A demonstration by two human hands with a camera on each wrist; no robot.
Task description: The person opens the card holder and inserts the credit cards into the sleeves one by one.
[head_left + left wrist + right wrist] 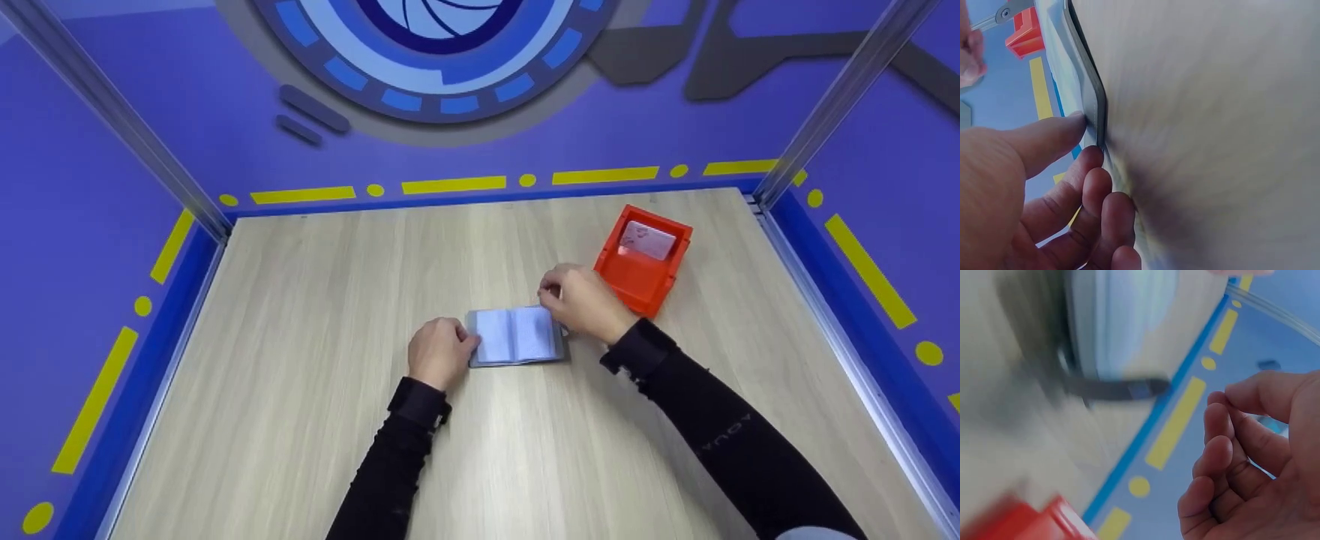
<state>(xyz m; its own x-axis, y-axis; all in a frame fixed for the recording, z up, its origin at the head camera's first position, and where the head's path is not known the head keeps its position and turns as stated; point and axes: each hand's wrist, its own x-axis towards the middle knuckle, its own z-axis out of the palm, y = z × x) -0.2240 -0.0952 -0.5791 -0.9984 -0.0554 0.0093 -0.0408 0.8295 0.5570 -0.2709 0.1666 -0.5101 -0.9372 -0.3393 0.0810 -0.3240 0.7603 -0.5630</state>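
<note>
A grey-covered card holder (pixel 495 337) lies spread open on the table, its clear, pale sleeves facing up. At its left edge, my left hand (pixel 437 352) pinches the cover. The left wrist view shows the thumb on top of the cover's rim (pixel 1090 93) and the index fingertip against its edge. My right hand (pixel 589 304) is over the holder's upper right corner, thumb and fingertips drawn together. In the right wrist view nothing shows between those fingers (pixel 1217 422), and the blurred holder (pixel 1123 320) with a dark band lies apart from them.
Behind my right wrist stands a red open bin (pixel 637 281) with a pinkish card (pixel 648 240) leaning inside at its far end. Blue panels (pixel 225 142) with yellow marks and metal posts enclose the wooden table (pixel 322 300) at the back and sides.
</note>
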